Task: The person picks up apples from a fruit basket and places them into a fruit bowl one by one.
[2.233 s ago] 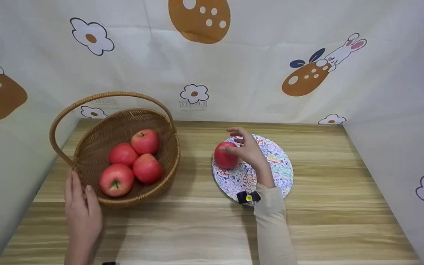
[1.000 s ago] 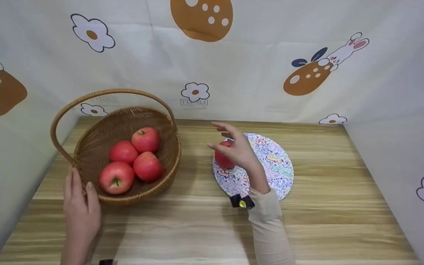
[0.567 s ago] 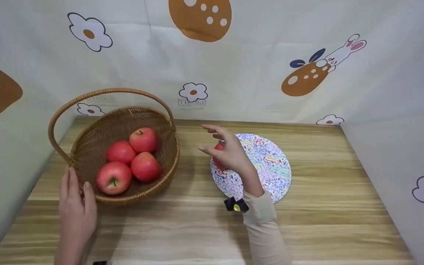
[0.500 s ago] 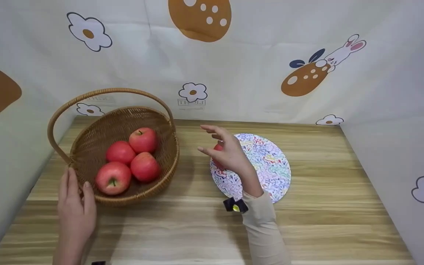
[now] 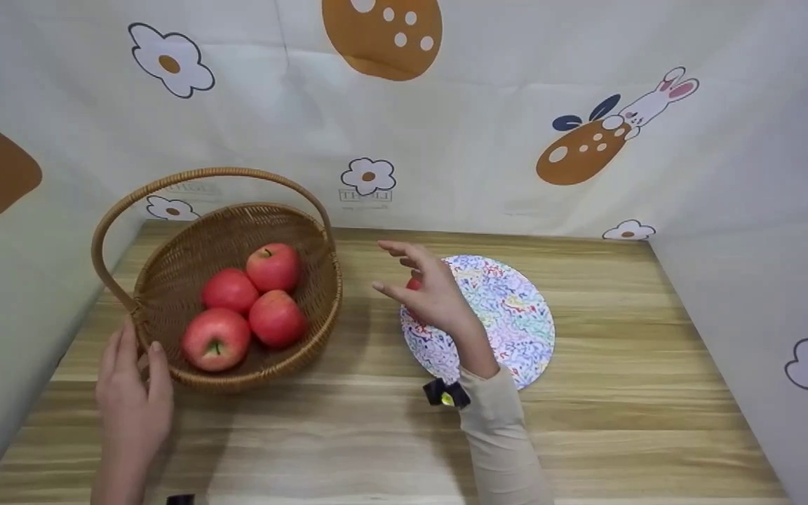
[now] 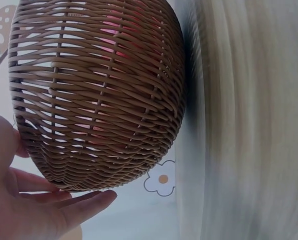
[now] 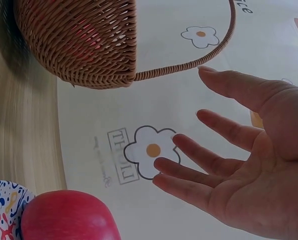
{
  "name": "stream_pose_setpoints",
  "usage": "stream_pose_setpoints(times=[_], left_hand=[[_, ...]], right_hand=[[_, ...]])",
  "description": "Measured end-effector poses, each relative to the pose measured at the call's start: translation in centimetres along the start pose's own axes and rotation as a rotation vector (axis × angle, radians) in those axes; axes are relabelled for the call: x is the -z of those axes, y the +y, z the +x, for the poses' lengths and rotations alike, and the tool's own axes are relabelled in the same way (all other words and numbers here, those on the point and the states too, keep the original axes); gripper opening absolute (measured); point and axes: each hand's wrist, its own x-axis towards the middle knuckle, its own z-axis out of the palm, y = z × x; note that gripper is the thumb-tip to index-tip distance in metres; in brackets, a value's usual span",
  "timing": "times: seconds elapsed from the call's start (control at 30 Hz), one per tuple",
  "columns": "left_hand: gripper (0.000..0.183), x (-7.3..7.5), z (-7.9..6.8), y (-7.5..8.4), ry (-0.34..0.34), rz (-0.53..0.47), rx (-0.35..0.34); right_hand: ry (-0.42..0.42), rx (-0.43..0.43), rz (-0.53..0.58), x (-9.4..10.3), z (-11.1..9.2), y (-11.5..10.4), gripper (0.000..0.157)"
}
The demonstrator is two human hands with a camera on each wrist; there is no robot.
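A brown wicker basket (image 5: 183, 263) with a tall arched handle stands at the left of the table in the head view. Inside it lie several red apples (image 5: 276, 319). At the basket's near left side is my left hand (image 5: 132, 400), fingers extended by the rim and thumb spread. The left wrist view shows its fingers (image 6: 86, 207) loosely at the basket's edge. My right hand (image 5: 435, 294) hovers over the left part of a round, colourfully patterned plate (image 5: 509, 315), holding nothing, fingers spread. Behind it, mostly hidden, one red apple (image 7: 71, 220) rests on the plate.
The wood-grain table (image 5: 628, 379) is enclosed by pale cloth walls (image 5: 460, 161) printed with flowers and rabbits. A black strap with a bow (image 5: 446, 394) sits at the right wrist. Bare wood lies between basket and plate.
My right hand has drifted left from above the plate's apple, covering more of it in the head view. My left hand has shifted slightly left, away from the basket. The apples have stayed in place.
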Motion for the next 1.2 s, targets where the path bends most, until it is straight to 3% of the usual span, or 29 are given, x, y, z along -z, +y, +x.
stream_pose_setpoints(times=[0.3, 0.53, 0.8, 1.2], left_hand=[[0.05, -0.7, 0.9, -0.2, 0.111, -0.1, 0.104], [0.05, -1.0, 2.3, -0.2, 0.124, -0.184, 0.172], [0.051, -1.2, 3.8, 0.5, 0.147, -0.178, 0.277], [0.047, -1.3, 5.3, 0.6, 0.173, -0.205, 0.289]], right_hand=[[0.004, 0.013, -0.026, -0.2, 0.0, -0.3, 0.056], [-0.002, 0.002, -0.032, -0.3, 0.1, -0.2, 0.056], [-0.016, -0.004, -0.028, -0.4, 0.2, -0.4, 0.058], [-0.019, 0.007, -0.018, -0.6, 0.1, -0.4, 0.058]])
